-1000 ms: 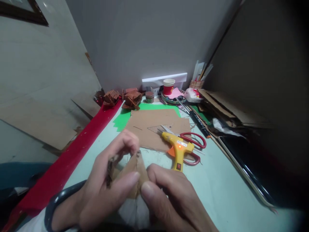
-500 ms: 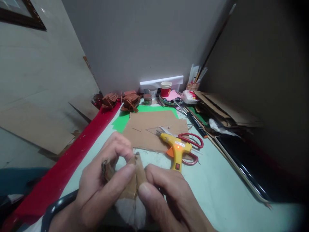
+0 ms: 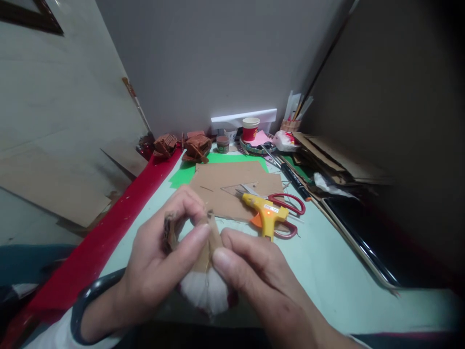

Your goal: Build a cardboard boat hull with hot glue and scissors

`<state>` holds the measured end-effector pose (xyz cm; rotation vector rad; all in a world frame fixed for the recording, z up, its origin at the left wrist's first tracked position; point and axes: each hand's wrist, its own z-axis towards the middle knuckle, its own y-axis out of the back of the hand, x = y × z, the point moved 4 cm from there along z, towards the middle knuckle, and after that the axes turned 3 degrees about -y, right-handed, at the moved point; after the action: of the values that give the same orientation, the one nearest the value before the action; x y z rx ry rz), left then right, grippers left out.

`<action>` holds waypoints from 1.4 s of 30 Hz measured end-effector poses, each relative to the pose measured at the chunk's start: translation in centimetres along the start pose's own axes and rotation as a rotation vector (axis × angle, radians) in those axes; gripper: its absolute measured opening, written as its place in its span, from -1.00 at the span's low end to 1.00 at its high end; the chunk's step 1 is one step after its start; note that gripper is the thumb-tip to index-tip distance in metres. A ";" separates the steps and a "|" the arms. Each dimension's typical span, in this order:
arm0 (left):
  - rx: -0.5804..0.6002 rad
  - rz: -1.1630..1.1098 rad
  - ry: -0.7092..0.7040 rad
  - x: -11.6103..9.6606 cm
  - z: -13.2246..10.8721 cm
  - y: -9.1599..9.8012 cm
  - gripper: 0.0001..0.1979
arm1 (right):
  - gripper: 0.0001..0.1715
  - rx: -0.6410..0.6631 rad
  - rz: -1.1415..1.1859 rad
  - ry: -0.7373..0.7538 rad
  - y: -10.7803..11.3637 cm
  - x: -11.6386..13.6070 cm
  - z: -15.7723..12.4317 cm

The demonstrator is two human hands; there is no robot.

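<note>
Between my hands is a small folded cardboard piece (image 3: 202, 263) with a white rounded part (image 3: 205, 292) below it, dark red at its lower edges. My left hand (image 3: 162, 249) pinches the cardboard from the left, thumb and forefinger near its top. With thumb and forefinger, my right hand (image 3: 250, 271) pinches its right edge, close to a seam. Just beyond the right hand lies a yellow glue gun (image 3: 267, 213) with a lit orange light. It rests across red-handled scissors (image 3: 296, 203) and a flat cardboard sheet (image 3: 232, 177) with pencil lines.
Green paper (image 3: 181, 175) lies under the sheet. Brown crafted pieces (image 3: 196, 147), a small jar (image 3: 223, 144) and a red paper cup (image 3: 250, 130) stand along the back. On the right are a black marker (image 3: 296, 182), stacked cardboard (image 3: 337, 157) and a black glossy device (image 3: 366, 242).
Both hands and the held cardboard piece have moved slightly up and right in view. More of the white part shows below. The pinch looks the same.
</note>
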<state>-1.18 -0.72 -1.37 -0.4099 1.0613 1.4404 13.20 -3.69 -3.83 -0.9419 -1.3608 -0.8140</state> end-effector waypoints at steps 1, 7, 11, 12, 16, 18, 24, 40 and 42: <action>-0.011 0.021 -0.006 0.0 0.1 -0.1 -0.81 | -0.56 -0.001 -0.002 -0.010 0.1 0.1 -0.1; -0.049 0.070 -0.014 -0.7 0.1 -0.5 -0.81 | -0.56 -0.027 -0.053 -0.006 0.1 0.7 -0.3; -0.031 0.083 0.019 -0.9 0.0 -0.8 -0.82 | -0.56 -0.056 -0.106 0.013 0.3 0.5 -0.5; -0.027 0.103 0.029 -1.0 -0.1 -0.8 -0.82 | -0.56 -0.067 -0.130 0.021 0.4 0.5 -0.6; -0.023 0.146 0.052 -1.3 -0.2 -1.0 -0.84 | -0.59 -0.077 -0.267 0.049 0.7 1.0 -1.2; -0.011 0.132 0.071 -1.3 -0.2 -1.2 -0.85 | -0.65 -0.068 -0.359 0.020 0.8 1.3 -1.7; -0.002 0.126 0.109 -1.4 -0.1 -1.7 -0.84 | -0.79 -0.039 -0.470 -0.054 1.3 1.6 -3.0; -0.044 0.225 0.095 -2.0 -1.5 -1.9 -0.85 | -0.83 0.067 -0.303 -0.125 1.2 1.4 -2.7; -0.043 0.206 0.109 -1.9 -1.6 -1.9 -0.85 | -0.83 0.077 -0.287 -0.136 1.2 1.2 -2.6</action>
<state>0.45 -3.38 -1.38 -0.4241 1.1890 1.6407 15.43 -5.48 -2.70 -0.7623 -1.6594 -0.9190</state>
